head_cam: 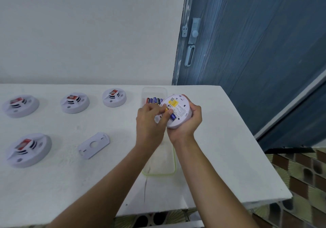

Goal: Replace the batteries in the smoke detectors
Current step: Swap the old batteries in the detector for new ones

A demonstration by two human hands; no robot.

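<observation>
A person's right hand [187, 123] holds a round white smoke detector [180, 111] above the right part of a white table [220, 139], back side facing up, fingers curled round its rim; a yellow sticker [173, 102] and a block of small print show on the back, too small to read. The left hand [150, 121] pinches a battery [166, 110] between thumb and fingertips at the open battery bay; a blue battery [173, 117] lies in the bay beside it. Just behind the hands a clear plastic box [145, 91] holds spare batteries [154, 101] in dark, purple and blue wrappers, lettering unreadable; a clear lid [174, 160] with a pale green rim lies nearer the person. To the left sit four other detectors [74, 103], each topped with a red label, blurred; a white mounting plate [93, 145] lies among them. A blue door [255, 51] stands behind, to the right.
</observation>
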